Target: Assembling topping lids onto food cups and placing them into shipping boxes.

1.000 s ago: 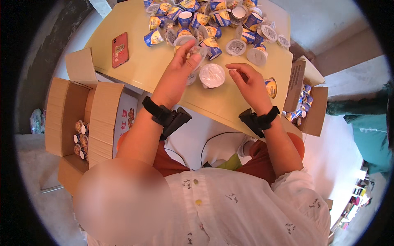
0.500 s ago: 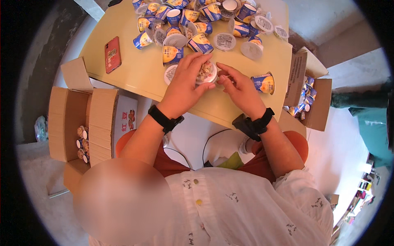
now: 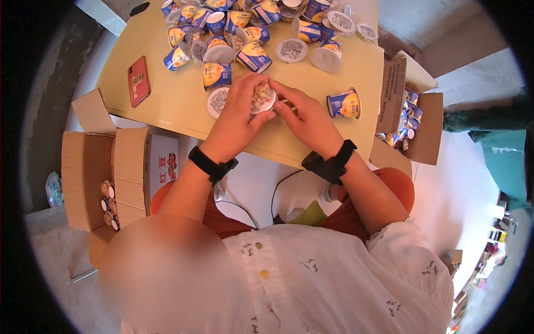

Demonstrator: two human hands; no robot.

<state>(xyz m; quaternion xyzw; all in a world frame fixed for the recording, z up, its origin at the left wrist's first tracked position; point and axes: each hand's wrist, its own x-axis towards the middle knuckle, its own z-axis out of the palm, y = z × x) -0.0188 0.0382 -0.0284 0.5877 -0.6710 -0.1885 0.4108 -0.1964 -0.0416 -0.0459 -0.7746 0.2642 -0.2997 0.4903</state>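
Both hands meet on a round white-rimmed cup topped with a clear compartment of mixed bits (image 3: 262, 95), near the yellow table's front. My left hand (image 3: 241, 111) curls around its left side. My right hand (image 3: 303, 114) presses its fingers against its right side. A flat white lid (image 3: 217, 104) with a printed label lies just left of my left hand. A blue cup with a yellow picture (image 3: 216, 74) sits behind it, and another (image 3: 343, 103) lies on its side to the right of my right hand.
A pile of blue cups and clear lids (image 3: 254, 55) covers the back of the table (image 3: 167, 106). A red phone (image 3: 139, 80) lies at left. Open cartons with cups stand left (image 3: 132, 178) and right (image 3: 428, 128) of the table. A cable runs on the floor below.
My left hand brought the clear compartment down onto the round white cup. My right hand moved in from the right and closed on it too. The view has shifted slightly.
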